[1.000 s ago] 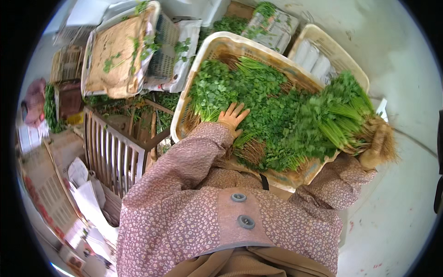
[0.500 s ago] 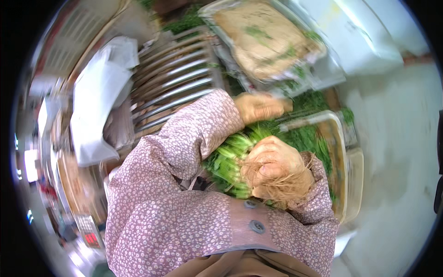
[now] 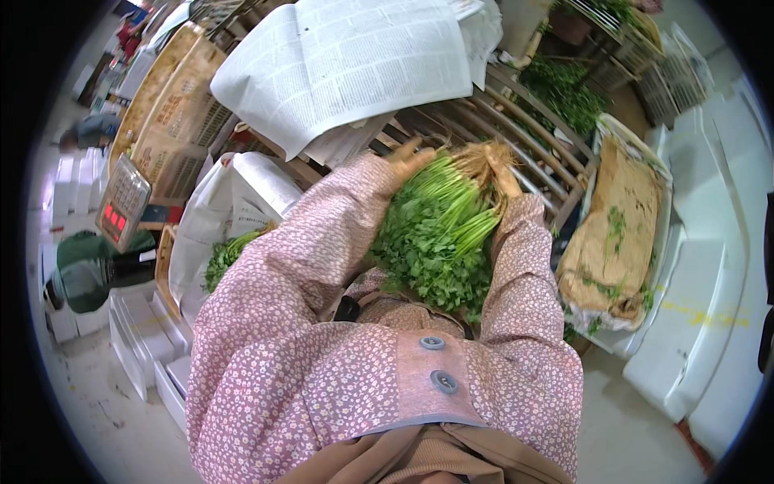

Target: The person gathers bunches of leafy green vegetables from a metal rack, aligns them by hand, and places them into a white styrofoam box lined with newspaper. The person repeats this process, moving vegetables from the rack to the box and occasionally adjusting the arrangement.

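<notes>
A large bunch of coriander (image 3: 439, 234), leaves toward me and stems running away, lies between my two hands at the near edge of the slatted metal rack. Its tangled brown roots (image 3: 481, 159) point to the far side. My left hand (image 3: 407, 161) presses along the left of the stems, fingers reaching toward the roots. On the right, my right hand (image 3: 505, 176) closes round the root end, its fingers partly hidden by roots.
Newspaper sheets (image 3: 347, 68) cover the rack's (image 3: 528, 153) left part. At left are a digital scale (image 3: 123, 203), plastic crates (image 3: 173, 121) and more greens (image 3: 226, 260) beside white paper. A burlap-covered bin (image 3: 613, 226) and white foam boxes (image 3: 705, 298) stand right. A person (image 3: 89, 266) is far left.
I have turned from the bin of greens to the rack. The bunch, earlier in my right hand against my body, now lies leaves-toward-me between both hands. My left hand has come back to it.
</notes>
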A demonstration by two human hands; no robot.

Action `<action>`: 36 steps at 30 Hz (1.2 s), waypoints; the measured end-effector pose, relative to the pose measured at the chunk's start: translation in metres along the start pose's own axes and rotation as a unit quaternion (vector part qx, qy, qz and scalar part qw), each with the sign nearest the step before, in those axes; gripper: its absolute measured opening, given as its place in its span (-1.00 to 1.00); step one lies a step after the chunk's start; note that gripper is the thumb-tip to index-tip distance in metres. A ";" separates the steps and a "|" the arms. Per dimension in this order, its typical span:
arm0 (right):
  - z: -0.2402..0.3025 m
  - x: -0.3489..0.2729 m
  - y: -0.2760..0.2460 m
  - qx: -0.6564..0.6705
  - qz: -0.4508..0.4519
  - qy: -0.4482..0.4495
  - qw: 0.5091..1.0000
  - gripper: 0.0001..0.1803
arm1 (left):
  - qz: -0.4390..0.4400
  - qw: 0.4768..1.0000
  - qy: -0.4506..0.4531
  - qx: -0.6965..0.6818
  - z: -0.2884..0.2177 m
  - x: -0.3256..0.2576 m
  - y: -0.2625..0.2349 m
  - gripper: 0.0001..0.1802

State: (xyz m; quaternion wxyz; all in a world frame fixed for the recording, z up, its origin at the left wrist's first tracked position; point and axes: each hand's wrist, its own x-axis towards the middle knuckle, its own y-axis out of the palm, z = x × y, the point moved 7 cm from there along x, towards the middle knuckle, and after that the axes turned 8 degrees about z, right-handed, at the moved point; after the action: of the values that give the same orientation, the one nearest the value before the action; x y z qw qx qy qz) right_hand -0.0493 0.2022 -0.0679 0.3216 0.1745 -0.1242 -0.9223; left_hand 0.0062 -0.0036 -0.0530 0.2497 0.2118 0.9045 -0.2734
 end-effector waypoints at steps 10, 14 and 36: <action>-0.029 -0.057 -0.038 0.182 -0.081 0.060 0.978 -0.13 | 0.102 0.974 -0.179 0.099 0.002 -0.011 0.014 0.19; -0.040 -0.098 -0.049 0.169 -0.091 0.022 0.981 -0.13 | -0.015 0.981 -0.185 0.048 0.005 -0.041 0.015 0.25; -0.093 -0.015 -0.081 -0.140 -0.151 -0.032 0.978 -0.22 | -0.059 0.981 -0.160 -0.090 0.080 -0.033 -0.006 0.26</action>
State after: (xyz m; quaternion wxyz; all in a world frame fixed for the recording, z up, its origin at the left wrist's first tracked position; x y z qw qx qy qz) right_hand -0.0455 0.2629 -0.1765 0.1957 0.1145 0.0239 -0.9737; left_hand 0.0557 -0.0642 -0.0900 0.3923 0.0881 0.8849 -0.2351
